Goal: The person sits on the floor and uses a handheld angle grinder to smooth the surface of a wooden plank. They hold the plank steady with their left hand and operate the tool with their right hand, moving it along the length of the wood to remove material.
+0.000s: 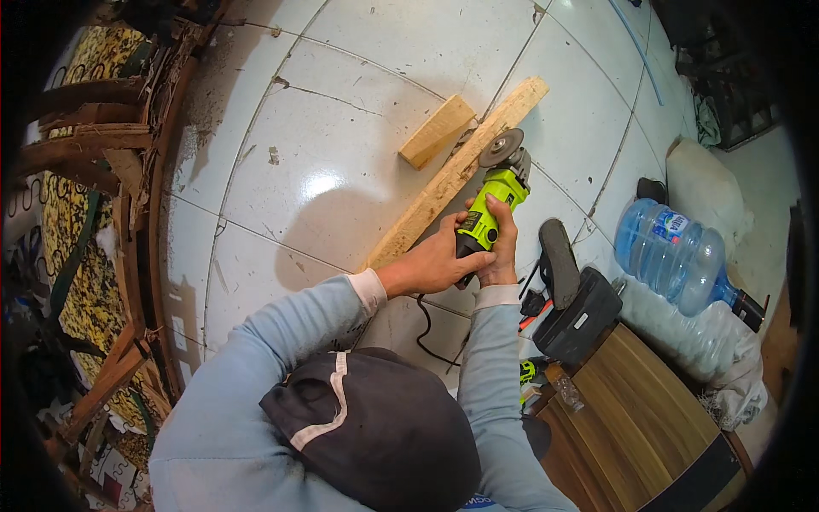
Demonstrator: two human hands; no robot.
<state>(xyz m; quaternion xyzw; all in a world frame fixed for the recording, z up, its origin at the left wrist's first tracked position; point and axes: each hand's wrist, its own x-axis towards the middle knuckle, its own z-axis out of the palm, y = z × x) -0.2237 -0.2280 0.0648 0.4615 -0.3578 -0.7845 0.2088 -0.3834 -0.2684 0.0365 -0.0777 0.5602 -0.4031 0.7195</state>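
Head view, angle grinder (497,194) gripped by both hands, disc on wooden plank (452,175)

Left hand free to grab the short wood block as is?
Probably not: the left hand is wrapped on the grinder with the right hand. The block lies bare beyond the plank.

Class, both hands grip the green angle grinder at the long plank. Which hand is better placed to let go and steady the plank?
Probably the left hand: it lies beside the long plank, while the right hand wraps the angle grinder on the far side.
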